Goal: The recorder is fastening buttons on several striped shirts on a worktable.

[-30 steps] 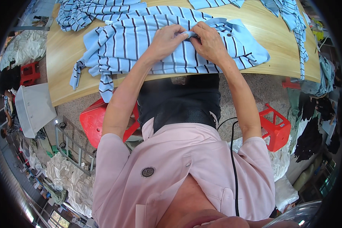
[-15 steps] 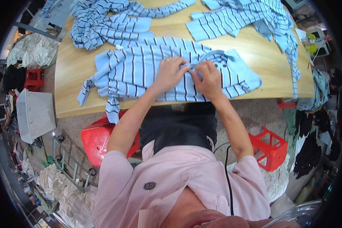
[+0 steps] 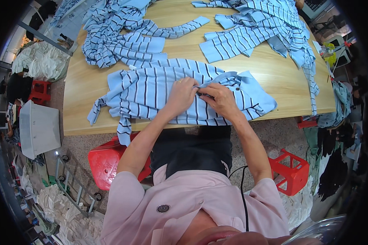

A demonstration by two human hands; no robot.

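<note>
A light blue shirt with dark stripes (image 3: 151, 92) lies spread on the wooden table (image 3: 79, 102) in front of me. My left hand (image 3: 182, 94) and my right hand (image 3: 218, 98) meet at its middle, both pinching a fold of the fabric near the plain blue collar part (image 3: 253, 87). A dark button shows just beyond my right hand. One sleeve hangs over the table's near edge at the left.
More striped blue garments lie piled at the far left (image 3: 118, 36) and far right (image 3: 265, 28) of the table. Red plastic stools (image 3: 106, 163) (image 3: 290, 169) stand below, a white tub (image 3: 39, 128) at left, and heaps of cloth on the floor.
The view has tilted so the table sits lower in the picture. Both hands stay together on the shirt's middle, still pinching the fabric.
</note>
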